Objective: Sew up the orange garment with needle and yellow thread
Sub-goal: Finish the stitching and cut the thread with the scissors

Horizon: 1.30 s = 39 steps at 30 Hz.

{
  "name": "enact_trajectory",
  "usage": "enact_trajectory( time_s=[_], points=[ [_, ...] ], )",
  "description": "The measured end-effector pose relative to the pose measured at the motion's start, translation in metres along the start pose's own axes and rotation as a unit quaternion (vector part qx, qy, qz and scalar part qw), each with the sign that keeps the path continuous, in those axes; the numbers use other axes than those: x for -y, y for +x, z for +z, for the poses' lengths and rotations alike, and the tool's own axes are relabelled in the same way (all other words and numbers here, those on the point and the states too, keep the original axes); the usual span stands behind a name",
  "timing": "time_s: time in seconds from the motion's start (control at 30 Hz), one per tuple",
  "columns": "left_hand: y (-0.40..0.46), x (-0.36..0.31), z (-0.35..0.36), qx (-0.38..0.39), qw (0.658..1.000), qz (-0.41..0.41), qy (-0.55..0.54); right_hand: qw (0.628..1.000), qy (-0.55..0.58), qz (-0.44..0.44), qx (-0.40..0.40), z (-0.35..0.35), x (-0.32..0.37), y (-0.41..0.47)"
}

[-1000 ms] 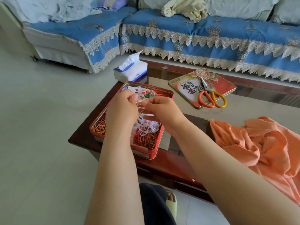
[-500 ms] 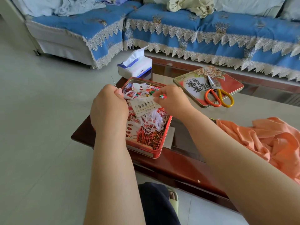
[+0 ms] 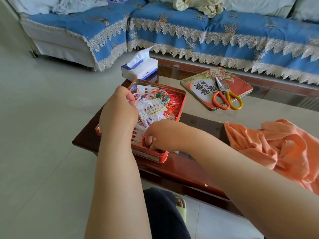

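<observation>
nearest, at 6 o'clock, a knee in dark cloth [image 3: 165, 214] and a pale green slipper [image 3: 181, 207] sit on the tiled floor just below the counter [image 3: 172, 168] edge. both bare forearms reach up from the bottom of the view. the right hand [image 3: 159, 135] dips into the near corner of the red tin [image 3: 151, 155], fingers curled down among the orange and red threads there; whether they actually pinch a strand cannot be told. the left hand [image 3: 119, 109] sits over the tin's 9 o'clock side, fingers bent together at the tangle of white thread [image 3: 146, 118], seemingly pinching some of it, beside a pale thread card [image 3: 151, 107]. a little yellow thread [image 3: 156, 111] runs across that card. no needle can be made out.

at 3 o'clock the orange garment [image 3: 276, 145] lies crumpled on the counter, well apart from both hands.

farther, at 1 o'clock, the tin's lid [image 3: 195, 87] lies flat with orange-and-yellow-handled scissors [image 3: 226, 99] resting on it. at 12 o'clock a tissue box [image 3: 139, 69] stands just behind the tin. beyond the counter a sofa [image 3: 189, 37] with a blue, lace-edged cover spans the far side, with a rumpled cream cloth [image 3: 198, 5] on it.
</observation>
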State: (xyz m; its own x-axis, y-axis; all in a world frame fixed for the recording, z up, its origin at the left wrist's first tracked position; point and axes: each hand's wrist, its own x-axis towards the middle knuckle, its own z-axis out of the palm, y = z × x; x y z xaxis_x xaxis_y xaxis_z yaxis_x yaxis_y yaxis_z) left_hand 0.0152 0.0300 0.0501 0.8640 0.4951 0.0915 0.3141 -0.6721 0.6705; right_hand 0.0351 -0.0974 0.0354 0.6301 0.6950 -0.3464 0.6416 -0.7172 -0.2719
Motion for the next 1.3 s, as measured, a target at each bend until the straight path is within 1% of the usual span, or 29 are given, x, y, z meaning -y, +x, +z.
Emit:
enact_trajectory(
  time_s=[0.07, 0.17, 0.3, 0.4, 0.57, 0.63, 0.73, 0.8, 0.83, 0.9, 0.97, 1.0, 1.1, 1.2, 1.3],
  points=[
    [-0.001, 0.0, 0.0, 0.005, 1.0, -0.001, -0.003, 1.0, -0.026, 0.002, 0.013, 0.005, 0.003, 0.006],
    [-0.001, 0.0, -0.001, 0.008, 1.0, 0.003, -0.005, 0.996, -0.085, 0.017, 0.013, 0.01, 0.006, 0.014],
    [0.001, 0.002, 0.001, 0.018, 1.0, 0.011, -0.019, 0.997, -0.059, 0.019, 0.052, 0.001, 0.006, 0.014],
    [0.001, 0.001, 0.001, 0.028, 0.999, 0.021, -0.025, 0.999, -0.002, 0.016, 0.041, -0.004, 0.001, 0.009],
    [-0.002, -0.001, -0.002, 0.046, 0.998, 0.041, -0.033, 0.995, 0.097, 0.021, -0.024, -0.012, 0.0, -0.004],
    [-0.004, -0.003, -0.005, 0.034, 0.996, 0.071, -0.035, 0.986, 0.138, 0.031, -0.088, -0.014, -0.006, -0.008],
    [-0.006, -0.008, -0.01, 0.016, 0.99, 0.134, -0.042, 0.953, 0.218, 0.027, -0.21, -0.017, -0.018, -0.015],
    [-0.007, -0.01, -0.01, 0.027, 0.987, 0.155, -0.035, 0.926, 0.266, 0.035, -0.266, -0.018, -0.026, -0.019],
    [-0.007, -0.011, -0.009, 0.045, 0.986, 0.156, -0.022, 0.916, 0.282, 0.039, -0.283, -0.02, -0.028, -0.021],
    [-0.009, -0.012, -0.007, 0.108, 0.982, 0.152, -0.001, 0.902, 0.296, 0.047, -0.311, -0.022, -0.031, -0.024],
    [-0.013, -0.014, -0.009, 0.184, 0.971, 0.15, -0.023, 0.89, 0.3, 0.047, -0.339, -0.024, -0.031, -0.025],
    [-0.014, -0.015, -0.01, 0.208, 0.965, 0.153, -0.035, 0.885, 0.303, 0.046, -0.351, -0.025, -0.03, -0.026],
    [-0.016, -0.02, -0.012, 0.219, 0.961, 0.166, -0.04, 0.875, 0.309, 0.043, -0.369, -0.028, -0.028, -0.03],
    [-0.021, -0.026, -0.007, 0.215, 0.96, 0.18, -0.023, 0.888, 0.281, 0.054, -0.36, -0.028, -0.032, -0.038],
    [-0.028, -0.037, 0.001, 0.232, 0.954, 0.188, -0.016, 0.899, 0.26, 0.056, -0.348, -0.024, -0.041, -0.052]
  ],
)
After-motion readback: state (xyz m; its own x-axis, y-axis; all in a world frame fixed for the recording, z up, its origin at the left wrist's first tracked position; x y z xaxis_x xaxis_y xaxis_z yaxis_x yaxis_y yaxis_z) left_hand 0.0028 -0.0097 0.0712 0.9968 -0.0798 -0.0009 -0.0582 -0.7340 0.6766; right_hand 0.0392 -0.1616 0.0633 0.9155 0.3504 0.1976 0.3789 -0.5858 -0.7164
